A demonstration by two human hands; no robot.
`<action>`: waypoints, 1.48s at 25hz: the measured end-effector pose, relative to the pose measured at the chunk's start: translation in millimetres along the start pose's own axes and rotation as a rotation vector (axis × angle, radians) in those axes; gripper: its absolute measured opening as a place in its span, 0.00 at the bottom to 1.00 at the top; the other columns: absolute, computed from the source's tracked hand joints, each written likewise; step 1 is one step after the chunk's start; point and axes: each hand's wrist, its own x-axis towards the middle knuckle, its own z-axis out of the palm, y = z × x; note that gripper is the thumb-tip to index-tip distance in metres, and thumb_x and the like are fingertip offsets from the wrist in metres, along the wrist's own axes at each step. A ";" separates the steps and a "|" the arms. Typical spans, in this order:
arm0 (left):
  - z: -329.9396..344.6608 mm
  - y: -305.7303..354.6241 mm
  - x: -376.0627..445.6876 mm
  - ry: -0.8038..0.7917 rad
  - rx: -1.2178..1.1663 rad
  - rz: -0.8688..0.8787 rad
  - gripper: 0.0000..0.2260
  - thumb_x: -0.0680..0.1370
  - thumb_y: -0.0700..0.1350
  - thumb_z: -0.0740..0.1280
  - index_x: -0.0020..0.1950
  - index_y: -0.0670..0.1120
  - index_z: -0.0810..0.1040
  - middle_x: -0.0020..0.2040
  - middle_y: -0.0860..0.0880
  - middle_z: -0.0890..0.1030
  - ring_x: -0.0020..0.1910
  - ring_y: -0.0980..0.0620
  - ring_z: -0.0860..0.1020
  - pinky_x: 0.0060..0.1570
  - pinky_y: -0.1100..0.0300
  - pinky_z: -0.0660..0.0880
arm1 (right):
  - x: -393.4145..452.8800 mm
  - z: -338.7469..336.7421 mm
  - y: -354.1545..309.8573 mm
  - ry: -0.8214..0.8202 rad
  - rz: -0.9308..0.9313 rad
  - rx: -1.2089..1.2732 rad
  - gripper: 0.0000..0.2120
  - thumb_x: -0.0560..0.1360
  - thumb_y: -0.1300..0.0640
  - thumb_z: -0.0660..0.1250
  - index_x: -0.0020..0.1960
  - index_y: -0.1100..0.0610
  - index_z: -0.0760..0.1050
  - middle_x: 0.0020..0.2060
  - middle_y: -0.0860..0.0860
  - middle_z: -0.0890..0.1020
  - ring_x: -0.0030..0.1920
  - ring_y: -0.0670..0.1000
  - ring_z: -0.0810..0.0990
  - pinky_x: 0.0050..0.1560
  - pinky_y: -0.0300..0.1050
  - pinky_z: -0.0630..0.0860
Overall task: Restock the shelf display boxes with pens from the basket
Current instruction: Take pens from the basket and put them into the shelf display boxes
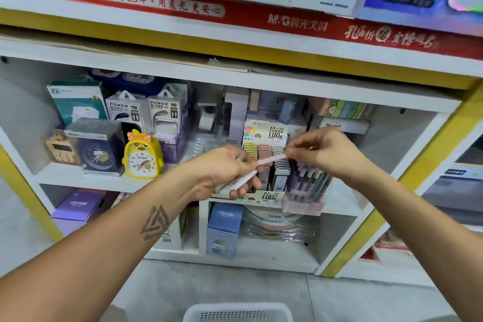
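Pink pen [270,159] spans both hands, long axis left-low to right-high. Left hand [224,172] grips pens; right hand [321,150] pinches its tip, nearer the pen box [308,191] just below.

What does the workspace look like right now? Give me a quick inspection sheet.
Surface: white shelf, stocked.
Job's things: pale pink pen held in front of the lead refill display box; clear pen display box right of it, holding pastel pens; white basket on the floor below.
Clutter: yellow chick alarm clock, power bank boxes, blue alarm clock.
Grips: left hand grips several pens; right hand pinches the pink pen's end.
Cables: nothing seen.
Surroundings: red M&G banner above.
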 end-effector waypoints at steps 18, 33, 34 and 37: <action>57.1 -4.4 42.9 0.068 -0.241 -0.080 0.11 0.80 0.31 0.63 0.62 0.33 0.73 0.41 0.34 0.82 0.29 0.47 0.76 0.23 0.61 0.73 | -35.5 -36.4 58.9 0.230 -0.087 -0.415 0.19 0.80 0.59 0.67 0.69 0.51 0.70 0.38 0.45 0.82 0.39 0.42 0.80 0.41 0.28 0.72; 56.2 -9.1 42.2 -0.047 -0.356 -0.076 0.14 0.78 0.29 0.62 0.62 0.38 0.73 0.55 0.37 0.84 0.53 0.36 0.83 0.47 0.39 0.81 | -39.3 -27.8 58.5 0.097 -0.186 -0.551 0.07 0.76 0.63 0.69 0.48 0.52 0.75 0.37 0.47 0.82 0.38 0.45 0.79 0.42 0.50 0.79; 56.5 -9.3 42.5 -0.054 -0.350 -0.074 0.14 0.79 0.29 0.62 0.63 0.38 0.73 0.56 0.38 0.83 0.53 0.36 0.83 0.48 0.37 0.80 | -39.0 -27.4 59.8 0.106 -0.180 -0.557 0.06 0.76 0.61 0.70 0.49 0.53 0.74 0.38 0.48 0.82 0.40 0.48 0.81 0.42 0.52 0.79; 56.7 -9.3 41.9 -0.070 -0.380 -0.069 0.15 0.78 0.29 0.61 0.64 0.37 0.72 0.57 0.37 0.83 0.54 0.36 0.82 0.48 0.37 0.80 | -36.9 -22.4 64.6 0.111 -0.129 -0.688 0.07 0.76 0.53 0.72 0.48 0.55 0.77 0.40 0.52 0.84 0.43 0.56 0.82 0.43 0.54 0.79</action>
